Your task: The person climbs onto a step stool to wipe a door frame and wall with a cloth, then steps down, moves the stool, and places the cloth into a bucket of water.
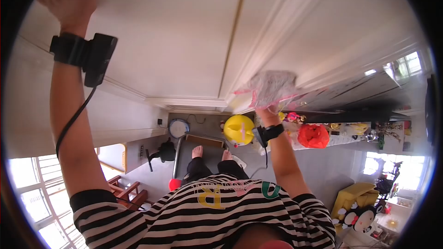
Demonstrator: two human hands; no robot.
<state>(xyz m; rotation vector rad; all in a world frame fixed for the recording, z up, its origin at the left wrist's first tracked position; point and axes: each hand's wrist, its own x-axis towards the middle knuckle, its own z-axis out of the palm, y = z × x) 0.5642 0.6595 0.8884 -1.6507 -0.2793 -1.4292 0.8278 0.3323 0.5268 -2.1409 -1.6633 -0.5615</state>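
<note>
My right hand (266, 109) is wrapped around a grey cloth (272, 87) with pink edges. The cloth lies against the white moulding (258, 50) of a pale panelled surface, and it hides most of my fingers. Raised at the upper left, my left hand (71, 0) is next to the pale panel (170, 32). It is blurred and its fingers run toward the frame's edge, so their pose is unclear. Each wrist wears a black strapped device with a cable: the left device (99, 57) and the right device (265, 134).
My bare feet (197, 151) stand high on a dark platform with a metal rail (177, 157). Below are a yellow rounded object (238, 130) and a white round basin (179, 128). A red bag (313, 136) lies among items to the right. A yellow chair (353, 198) stands lower right.
</note>
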